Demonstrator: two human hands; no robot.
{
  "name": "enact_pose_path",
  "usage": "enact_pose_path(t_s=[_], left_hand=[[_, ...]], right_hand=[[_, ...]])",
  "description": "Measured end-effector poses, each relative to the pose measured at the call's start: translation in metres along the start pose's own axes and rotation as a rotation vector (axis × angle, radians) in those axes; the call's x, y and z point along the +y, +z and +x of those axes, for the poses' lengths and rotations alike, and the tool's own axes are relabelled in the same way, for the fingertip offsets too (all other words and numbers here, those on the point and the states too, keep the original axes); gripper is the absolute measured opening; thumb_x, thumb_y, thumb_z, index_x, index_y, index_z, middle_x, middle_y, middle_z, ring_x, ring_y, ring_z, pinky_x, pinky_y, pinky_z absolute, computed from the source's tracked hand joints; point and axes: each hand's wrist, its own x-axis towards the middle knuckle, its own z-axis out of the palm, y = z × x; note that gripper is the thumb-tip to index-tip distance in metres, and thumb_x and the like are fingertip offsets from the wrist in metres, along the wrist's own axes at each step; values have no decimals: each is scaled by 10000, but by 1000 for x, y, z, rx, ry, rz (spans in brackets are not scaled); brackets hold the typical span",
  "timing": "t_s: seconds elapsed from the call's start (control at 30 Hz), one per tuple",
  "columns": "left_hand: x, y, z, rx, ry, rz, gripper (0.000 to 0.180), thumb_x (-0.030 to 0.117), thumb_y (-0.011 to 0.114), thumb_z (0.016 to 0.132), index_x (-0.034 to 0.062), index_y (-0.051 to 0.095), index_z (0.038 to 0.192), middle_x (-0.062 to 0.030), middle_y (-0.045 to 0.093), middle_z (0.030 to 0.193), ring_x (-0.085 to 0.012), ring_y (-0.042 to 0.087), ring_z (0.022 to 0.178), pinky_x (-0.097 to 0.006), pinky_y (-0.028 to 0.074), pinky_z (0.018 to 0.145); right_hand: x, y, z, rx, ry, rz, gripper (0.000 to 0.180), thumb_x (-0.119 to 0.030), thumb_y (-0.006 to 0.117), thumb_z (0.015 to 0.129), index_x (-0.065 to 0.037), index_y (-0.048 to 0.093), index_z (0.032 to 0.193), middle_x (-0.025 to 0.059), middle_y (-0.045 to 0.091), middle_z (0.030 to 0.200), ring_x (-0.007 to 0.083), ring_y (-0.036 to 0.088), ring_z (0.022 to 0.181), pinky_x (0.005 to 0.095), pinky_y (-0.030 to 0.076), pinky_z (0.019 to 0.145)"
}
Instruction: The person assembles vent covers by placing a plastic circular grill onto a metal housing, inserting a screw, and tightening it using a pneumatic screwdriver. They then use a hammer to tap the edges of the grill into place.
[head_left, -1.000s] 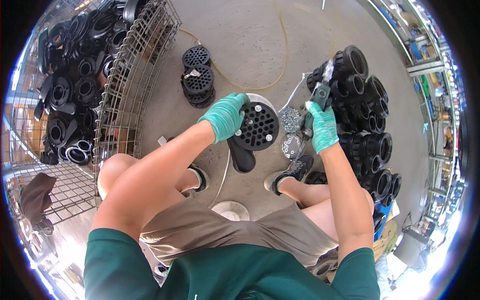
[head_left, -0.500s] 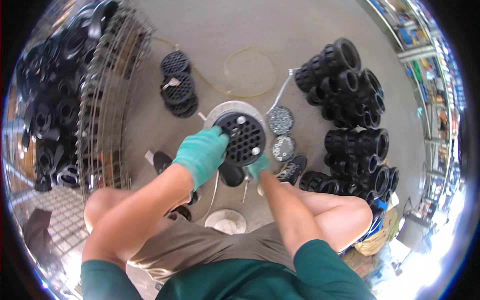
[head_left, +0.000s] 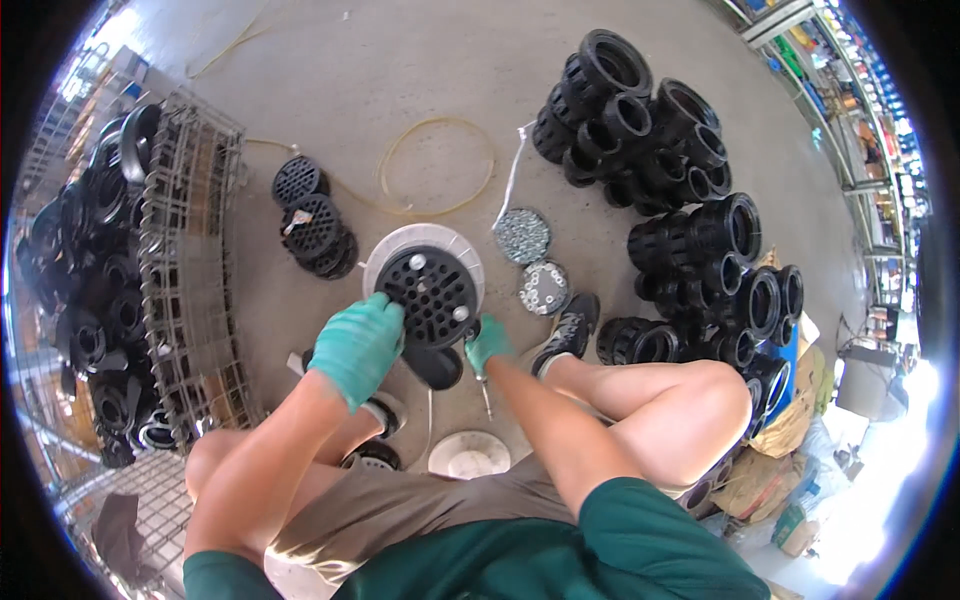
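Sitting on the concrete floor [head_left: 300, 90]; perforated black disc [head_left: 432, 295] lies on a white ring between the feet. Left hand [head_left: 357, 345] grips its rim, closed. Right hand [head_left: 487, 343] closed on a thin tool [head_left: 484, 392]. Best keep the disc steady and level.

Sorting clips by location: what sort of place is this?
Probably a workshop or warehouse floor: bare concrete floor, piled black pipe fittings, a wire cage of more parts, shelving behind.
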Motion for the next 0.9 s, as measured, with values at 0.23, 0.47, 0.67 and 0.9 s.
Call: enact_pose_path(t_s=[0.23,0.47,0.67,0.9], left_hand=[[-8,5,2,-17,-4,38,175,183,691,863,47,618,946,-151,643,967,-351,675,862,-470,560,746],[24,-23,15,265,-41,-78,901,456,870,686,109,494,1427,-199,461,1490,-410,439,1388,-534,501,1009],[57,-27,30,-52,-141,24,1181,537,910,560,296,351,1572,-169,247,1655,-477,222,1507,-693,368,1102],[58,-52,27,-9,-109,-73,1087,431,892,550,222,440,1517,-195,364,1568,-453,387,1401,-598,437,1082]], right_hand=[[-37,-73,-4,-31,-49,993,256,-249,599,979,-41,606,1127,132,704,991,245,708,802,390,578,657],[-62,-87,-105,27,-180,1099,286,-259,564,1015,-35,588,1192,139,700,1014,246,702,861,382,573,697],[-35,-44,-113,161,-415,620,318,-94,530,967,38,591,1250,144,700,1061,197,639,826,342,529,742],[-34,-103,-150,196,-379,649,401,-208,620,981,22,583,1307,131,694,1080,179,650,902,318,541,796]])
